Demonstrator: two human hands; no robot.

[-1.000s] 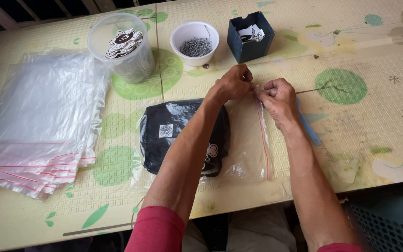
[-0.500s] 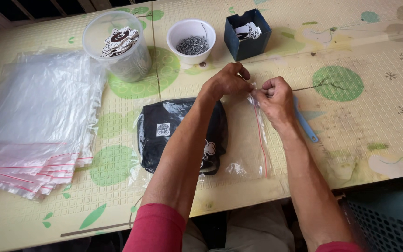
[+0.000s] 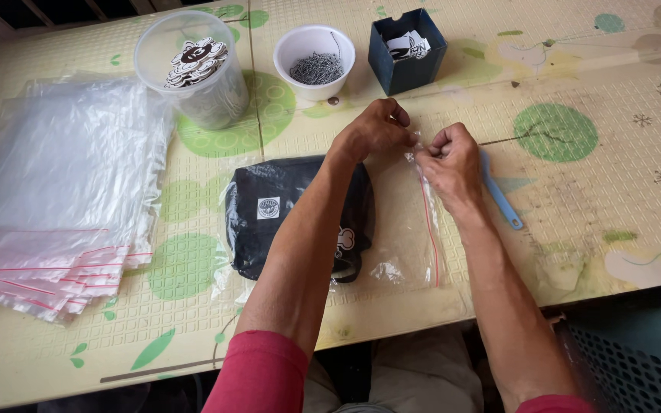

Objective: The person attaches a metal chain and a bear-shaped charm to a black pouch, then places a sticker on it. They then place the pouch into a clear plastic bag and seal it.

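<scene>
We pinch the top end of one clear zip bag (image 3: 403, 229) between both hands: the left hand (image 3: 372, 130) and the right hand (image 3: 449, 160) meet there, fingers clenched on the plastic by its red seal line. The bag lies flat near the front edge of the bench (image 3: 575, 199), with one black folded garment (image 3: 277, 210) inside its left part, under our left forearm. Just right of our right hand lies one blue stick (image 3: 499, 195), touching nothing else; beyond it the bench runs open to the right. Behind our hands stand three containers in a row: a clear tub of round patches (image 3: 193, 73), a white bowl of small metal chains (image 3: 315, 61), and a dark blue box (image 3: 407, 50). To the left, well apart, a stack of empty zip bags (image 3: 63, 199) covers that side.
</scene>
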